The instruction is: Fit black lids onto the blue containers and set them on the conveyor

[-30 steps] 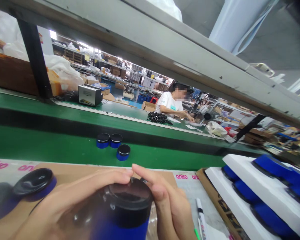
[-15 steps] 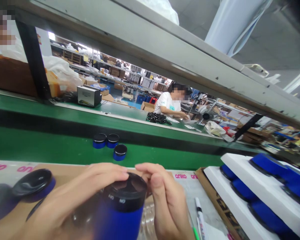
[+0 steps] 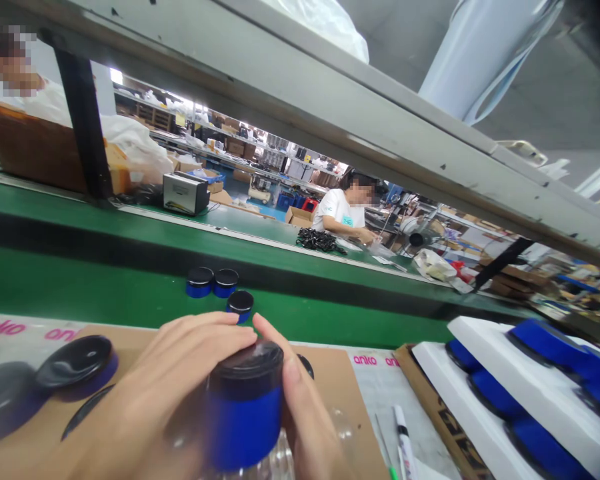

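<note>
Both hands are closed around a blue cylinder with a glossy black top (image 3: 247, 427): the left hand (image 3: 180, 373) is laid over its left side and top edge, the right hand (image 3: 310, 420) is cupped along its right side. The cylinder is held upright, above a clear ribbed plastic piece (image 3: 275, 463); contact there cannot be told. The top is judged seated; whether it is fixed cannot be seen. This unit is not yet set down.

On the brown cardboard sheet (image 3: 345, 380), to the left, two black-topped blue rounds are placed, one clear (image 3: 80, 367), one blurred (image 3: 5, 400); whether these are finished or waiting is uncertain. Beyond, three short blue black-topped cylinders (image 3: 199, 283) are stood on the green belt (image 3: 145, 293), probably done. More blue pieces (image 3: 535, 427) are stacked between white foam layers (image 3: 430, 363) at right, possibly left to handle.
</note>
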`<state>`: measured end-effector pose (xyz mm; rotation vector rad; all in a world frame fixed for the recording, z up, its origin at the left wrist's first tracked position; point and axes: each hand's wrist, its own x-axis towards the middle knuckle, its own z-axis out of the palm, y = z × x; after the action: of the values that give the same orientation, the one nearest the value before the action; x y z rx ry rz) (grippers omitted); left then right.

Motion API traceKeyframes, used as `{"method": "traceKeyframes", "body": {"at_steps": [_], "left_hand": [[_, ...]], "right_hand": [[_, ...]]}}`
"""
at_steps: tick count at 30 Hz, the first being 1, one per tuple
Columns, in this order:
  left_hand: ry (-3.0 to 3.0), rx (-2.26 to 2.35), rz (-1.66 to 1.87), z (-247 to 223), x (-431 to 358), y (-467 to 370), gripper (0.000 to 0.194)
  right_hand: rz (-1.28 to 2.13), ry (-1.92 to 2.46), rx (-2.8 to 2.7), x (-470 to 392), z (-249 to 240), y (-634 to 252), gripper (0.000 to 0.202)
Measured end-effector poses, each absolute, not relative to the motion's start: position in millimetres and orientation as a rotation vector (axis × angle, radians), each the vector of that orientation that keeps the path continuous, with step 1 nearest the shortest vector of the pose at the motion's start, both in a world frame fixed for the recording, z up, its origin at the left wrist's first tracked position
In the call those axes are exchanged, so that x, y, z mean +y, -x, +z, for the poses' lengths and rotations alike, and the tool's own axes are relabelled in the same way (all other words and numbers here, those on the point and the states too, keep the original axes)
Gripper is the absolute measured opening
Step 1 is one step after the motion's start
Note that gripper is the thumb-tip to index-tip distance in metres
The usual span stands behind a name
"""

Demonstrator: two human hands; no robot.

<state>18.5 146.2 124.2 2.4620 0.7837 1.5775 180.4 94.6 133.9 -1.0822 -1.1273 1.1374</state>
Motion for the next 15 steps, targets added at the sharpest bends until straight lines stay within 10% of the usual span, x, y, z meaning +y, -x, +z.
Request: {"method": "traceKeyframes", "body": {"at_steps": [15], "left_hand": [[-2.711,0.820,1.621,117,144,-15,0.040]], "right_hand": [[1.087,1.007,-1.316,113,111,-182,0.063]]}}
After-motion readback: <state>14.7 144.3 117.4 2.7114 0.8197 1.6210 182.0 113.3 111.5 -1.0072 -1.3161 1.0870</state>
